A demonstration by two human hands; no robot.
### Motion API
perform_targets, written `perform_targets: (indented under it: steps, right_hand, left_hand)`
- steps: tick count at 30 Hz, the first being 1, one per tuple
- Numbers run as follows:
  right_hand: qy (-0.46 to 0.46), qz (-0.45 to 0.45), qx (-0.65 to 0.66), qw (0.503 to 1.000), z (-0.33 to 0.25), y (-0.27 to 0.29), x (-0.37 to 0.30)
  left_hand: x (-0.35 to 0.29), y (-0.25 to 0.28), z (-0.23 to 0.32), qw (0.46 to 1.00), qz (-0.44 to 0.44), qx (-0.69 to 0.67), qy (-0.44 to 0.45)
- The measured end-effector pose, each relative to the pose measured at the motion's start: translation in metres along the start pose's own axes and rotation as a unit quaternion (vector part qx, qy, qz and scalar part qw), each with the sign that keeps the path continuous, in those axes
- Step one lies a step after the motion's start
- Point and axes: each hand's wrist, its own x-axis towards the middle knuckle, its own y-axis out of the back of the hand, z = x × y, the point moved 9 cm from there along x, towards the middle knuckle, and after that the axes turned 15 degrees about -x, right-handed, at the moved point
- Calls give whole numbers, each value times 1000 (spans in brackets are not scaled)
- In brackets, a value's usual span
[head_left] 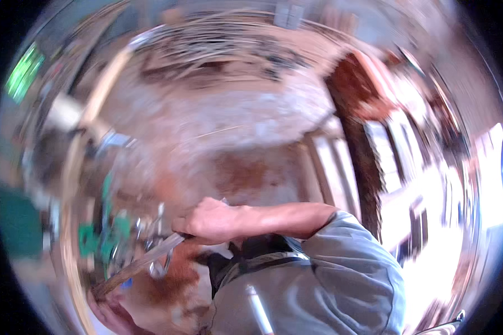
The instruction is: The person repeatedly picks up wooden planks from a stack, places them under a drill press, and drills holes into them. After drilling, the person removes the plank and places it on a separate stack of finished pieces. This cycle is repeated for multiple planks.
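Timber, long and pale (70, 223), runs up the left side of the view, its curve probably due to the lens. Just right of it, the left hand (114, 317) lies at the lower end of a dark wooden bar (142, 265); blur and the lower edge of the view hide its fingers, so whether they close on the wood cannot be told. The bar slants up to the right, in front of the person's body, above green metal equipment (103, 237) whose kind is too smeared to name. At the bar's upper end the right hand (207, 218) is closed in a fist around the wood, knuckles uppermost. Hands at opposite ends presumably steady the bar's length and control its slant. Beyond lies a heap of thin strips (218, 50), perhaps laid lengthwise for compactness. A white pen-like object (257, 310) lies against the grey shirt (346, 279), probably pocketed within reach. Farther right stands a reddish-brown wooden piece (355, 84), blurred.
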Motion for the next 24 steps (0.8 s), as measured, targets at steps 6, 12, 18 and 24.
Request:
perform_targets:
  steps: [6,12,18,24]
  right_hand:
    - [-539,170,121,816,211,5,-344]
    - [-749,319,-30,580,221,35,-645]
    - [-850,208,-177,450,240,24,-803]
    - [-847,167,-215,457,306,19,-853]
  left_hand:
    - [-22,-257,-67,971,-140,78,177]
    - [-80,-442,-76,929,-267,84,244]
    - [-89,-500,-133,885,-378,83,259]
    - [-78,-445,-157,907,-273,146,286]
